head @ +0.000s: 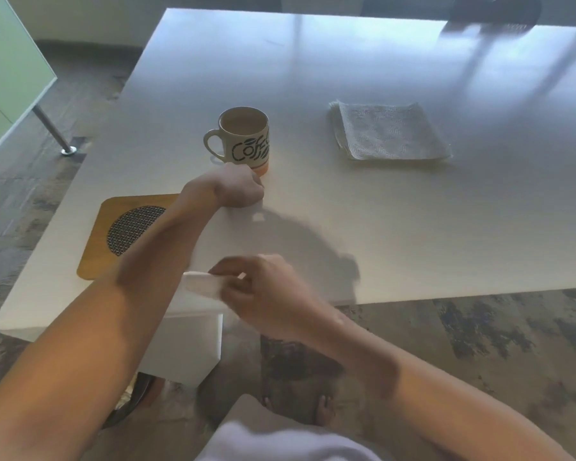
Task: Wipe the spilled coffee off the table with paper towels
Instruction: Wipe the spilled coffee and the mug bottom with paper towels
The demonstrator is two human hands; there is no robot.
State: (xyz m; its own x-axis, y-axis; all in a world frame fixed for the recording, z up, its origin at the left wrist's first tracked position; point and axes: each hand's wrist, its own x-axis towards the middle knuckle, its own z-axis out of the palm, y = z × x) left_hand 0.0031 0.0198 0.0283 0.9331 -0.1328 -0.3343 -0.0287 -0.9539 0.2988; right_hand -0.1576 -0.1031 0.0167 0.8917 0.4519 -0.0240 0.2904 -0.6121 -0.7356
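I see my left hand [238, 189] curled into a fist, knuckles down on the white bench [363, 78], just at 6 o'clock of the coffee mug [243, 138]; whether it holds anything I cannot tell. The mug stands upright, handle toward 9 o'clock, with pale liquid inside. My right hand [263, 287] hovers over the near bench edge, fingers pinched on a small white piece of paper towel [202, 284], blurred in the frame. I cannot make out a clear coffee spill on the surface; only shadow lies between the two hands.

The stack of folded paper towels [389, 133] lies flat at 2 o'clock from the mug, well apart from it, with bare bench all around. At 8 o'clock from the mug a wooden trivet [97, 247] with a mesh centre sits close to the left bench edge, partly under my left forearm. From 12 to 3 o'clock the benchtop is open and glossy up to its far edge. The near edge runs beneath my right wrist, with patterned floor [479, 327] below.
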